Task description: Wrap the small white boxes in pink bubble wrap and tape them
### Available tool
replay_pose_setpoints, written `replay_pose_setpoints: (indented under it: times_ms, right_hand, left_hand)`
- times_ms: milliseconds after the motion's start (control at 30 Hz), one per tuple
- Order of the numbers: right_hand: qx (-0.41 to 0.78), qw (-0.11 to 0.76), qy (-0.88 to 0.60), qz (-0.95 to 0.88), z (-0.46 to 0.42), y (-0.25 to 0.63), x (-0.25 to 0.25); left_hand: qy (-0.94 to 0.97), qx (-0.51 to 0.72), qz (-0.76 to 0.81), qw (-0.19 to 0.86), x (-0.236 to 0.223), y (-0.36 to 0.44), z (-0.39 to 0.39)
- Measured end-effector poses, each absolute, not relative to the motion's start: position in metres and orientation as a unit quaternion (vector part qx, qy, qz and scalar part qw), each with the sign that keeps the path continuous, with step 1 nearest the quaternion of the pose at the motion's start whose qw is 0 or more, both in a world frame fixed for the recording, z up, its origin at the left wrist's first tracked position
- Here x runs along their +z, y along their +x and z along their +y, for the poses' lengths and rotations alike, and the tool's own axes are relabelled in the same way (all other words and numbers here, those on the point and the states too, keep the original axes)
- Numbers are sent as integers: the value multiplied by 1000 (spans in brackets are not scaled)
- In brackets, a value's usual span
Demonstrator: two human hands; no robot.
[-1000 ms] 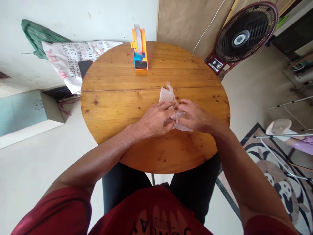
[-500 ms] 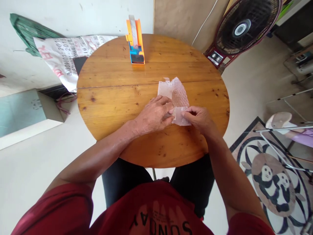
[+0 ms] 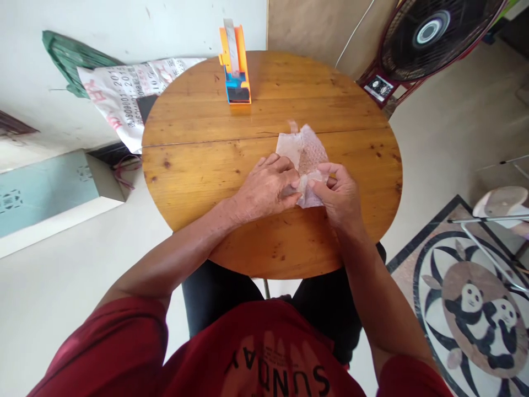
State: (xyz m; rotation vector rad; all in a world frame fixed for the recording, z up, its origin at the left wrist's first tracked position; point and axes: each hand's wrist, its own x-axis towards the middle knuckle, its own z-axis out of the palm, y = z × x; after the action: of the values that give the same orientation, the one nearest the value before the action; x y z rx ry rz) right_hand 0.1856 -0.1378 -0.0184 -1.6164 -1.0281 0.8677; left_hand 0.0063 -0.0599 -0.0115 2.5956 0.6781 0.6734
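A piece of bubble wrap (image 3: 311,151) lies on the round wooden table (image 3: 198,182), its near part folded over and creased between my hands. My left hand (image 3: 273,184) rests at its left edge, with thumb and fingers closed on the folded part. From the right, my right hand (image 3: 339,194) pinches the same fold between thumb and fingers. Whether anything is wrapped inside cannot be made out. A small clear strip sticks out at the far edge of the bubble wrap.
An orange and blue tape dispenser (image 3: 237,66) stands near the table's far edge. Beyond the far right edge is a dark red fan (image 3: 432,36). A printed white sack (image 3: 119,102) and a green bag (image 3: 78,60) are at the wall on the left.
My right hand has shifted its pinch on the bubble wrap, and the near fold is now more crumpled. My left hand stays closed at the left edge. The view has shifted slightly.
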Motion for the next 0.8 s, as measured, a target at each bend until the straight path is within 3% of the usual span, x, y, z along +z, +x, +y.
replay_pose_setpoints:
  times_ms: [300, 800]
  right_hand:
    - [275, 426, -675, -536, -134, 173, -3]
    - [295, 360, -644, -607, -156, 168, 12]
  left_hand:
    - [913, 254, 262, 182, -11, 6, -61]
    - [872, 258, 254, 330, -1, -3, -61]
